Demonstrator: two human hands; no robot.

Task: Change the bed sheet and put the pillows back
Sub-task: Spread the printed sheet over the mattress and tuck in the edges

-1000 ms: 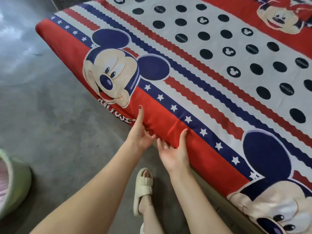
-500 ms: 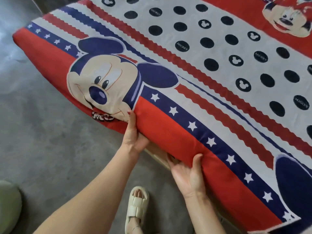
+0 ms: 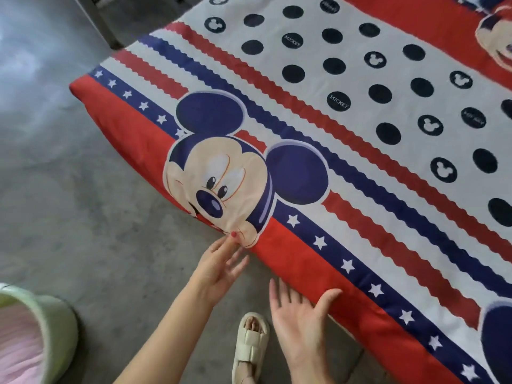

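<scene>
We saw the sheet (image 3: 318, 151) spread flat over the bed, covering the top and wrapping down the near edge. It was printed with a cartoon mouse face, red and blue zigzag stripes, a blue band of white stars, and dark dots on white; a red border ran along the side facing us. No pillows were in view.

The left hand (image 3: 219, 263) reached to the red border just below the mouse face. Its fingers were straight and loosely spread, and one fingertip with a red nail touched the fabric. It gripped nothing.

The right hand (image 3: 297, 314) sat lower, palm up, fingers spread. Its thumb lay against the red edge of the sheet; we could not tell whether the fingers touched it.

A foot in a cream sandal (image 3: 250, 347) stood on the grey floor (image 3: 83, 217) between the two forearms. At lower left was a pale green tub (image 3: 59, 328) with pink fabric (image 3: 16, 347) inside, well apart from the bed.
</scene>
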